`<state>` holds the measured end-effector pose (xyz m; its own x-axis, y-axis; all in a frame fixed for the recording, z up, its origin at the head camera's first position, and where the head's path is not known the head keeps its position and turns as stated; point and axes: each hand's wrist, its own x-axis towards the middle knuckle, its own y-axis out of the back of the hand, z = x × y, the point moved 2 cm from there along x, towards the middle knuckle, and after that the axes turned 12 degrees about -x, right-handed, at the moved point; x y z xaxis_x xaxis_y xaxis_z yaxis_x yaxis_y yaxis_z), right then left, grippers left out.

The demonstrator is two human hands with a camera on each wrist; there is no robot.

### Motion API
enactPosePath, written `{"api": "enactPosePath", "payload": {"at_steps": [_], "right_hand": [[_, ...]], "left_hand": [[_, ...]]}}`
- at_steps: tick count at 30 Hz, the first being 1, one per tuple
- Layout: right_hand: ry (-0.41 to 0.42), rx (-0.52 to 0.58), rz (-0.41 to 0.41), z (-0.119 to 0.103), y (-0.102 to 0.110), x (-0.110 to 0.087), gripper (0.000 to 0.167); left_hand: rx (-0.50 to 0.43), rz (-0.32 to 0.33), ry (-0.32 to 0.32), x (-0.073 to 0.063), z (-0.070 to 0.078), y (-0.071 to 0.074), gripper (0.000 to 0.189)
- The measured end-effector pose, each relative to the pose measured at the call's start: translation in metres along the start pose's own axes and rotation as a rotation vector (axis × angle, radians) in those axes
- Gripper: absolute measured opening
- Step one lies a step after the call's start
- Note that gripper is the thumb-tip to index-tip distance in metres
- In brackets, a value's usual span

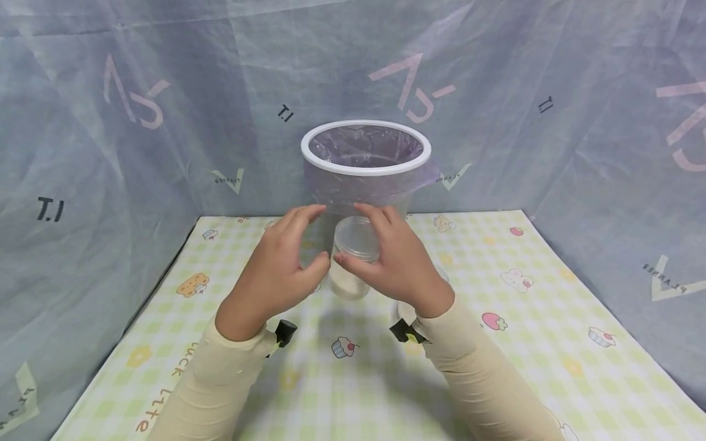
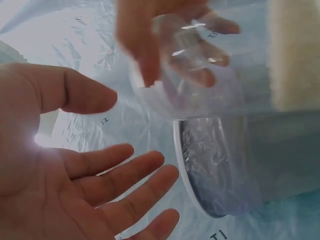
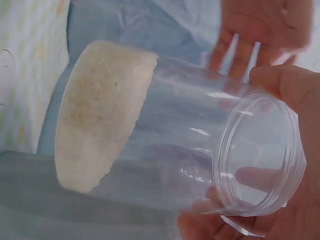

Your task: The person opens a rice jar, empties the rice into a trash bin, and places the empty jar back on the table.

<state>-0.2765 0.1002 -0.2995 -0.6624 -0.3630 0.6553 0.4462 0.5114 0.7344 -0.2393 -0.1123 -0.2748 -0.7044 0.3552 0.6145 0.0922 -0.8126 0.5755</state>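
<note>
A clear plastic jar (image 1: pixel 357 236) with a pale, grainy layer (image 3: pixel 102 112) in its bottom is in the middle of the head view. My right hand (image 1: pixel 399 260) curls round the jar's threaded neck, thumb on one side and fingers on the other. My left hand (image 1: pixel 281 269) is to the left of the jar, thumb and fingers spread apart with nothing between them. In the left wrist view the left hand (image 2: pixel 100 170) is seen apart from the jar (image 2: pixel 210 95). Whether the jar's base touches the table cannot be told.
Behind the jar stands a bin with a white rim (image 1: pixel 309 156) and a purple liner bag. Partly hidden by the right wrist, a whitish round object (image 1: pixel 406 311) and a clear edge (image 1: pixel 442 274) lie on the checked tablecloth (image 1: pixel 342 392). Grey-blue sheets (image 1: pixel 220 79) enclose the table.
</note>
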Motion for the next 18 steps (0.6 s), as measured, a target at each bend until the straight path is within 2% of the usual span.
{"api": "enactPosePath", "payload": {"at_steps": [5,11,14,18], "right_hand": [[-0.019,0.030,-0.002,-0.001,0.012,-0.001,0.084],[-0.018,0.046,0.027,-0.003,0.020,0.000,0.082],[-0.024,0.068,0.032,-0.006,0.023,-0.001,0.083],[-0.019,0.109,0.051,-0.011,0.028,-0.003,0.083]], "left_hand": [[0.037,-0.061,0.092,0.000,-0.002,-0.010,0.073],[0.069,-0.124,0.132,0.002,-0.001,-0.020,0.097],[0.048,-0.128,0.143,0.002,-0.001,-0.025,0.110],[0.021,-0.102,0.134,0.003,0.000,-0.032,0.116]]}}
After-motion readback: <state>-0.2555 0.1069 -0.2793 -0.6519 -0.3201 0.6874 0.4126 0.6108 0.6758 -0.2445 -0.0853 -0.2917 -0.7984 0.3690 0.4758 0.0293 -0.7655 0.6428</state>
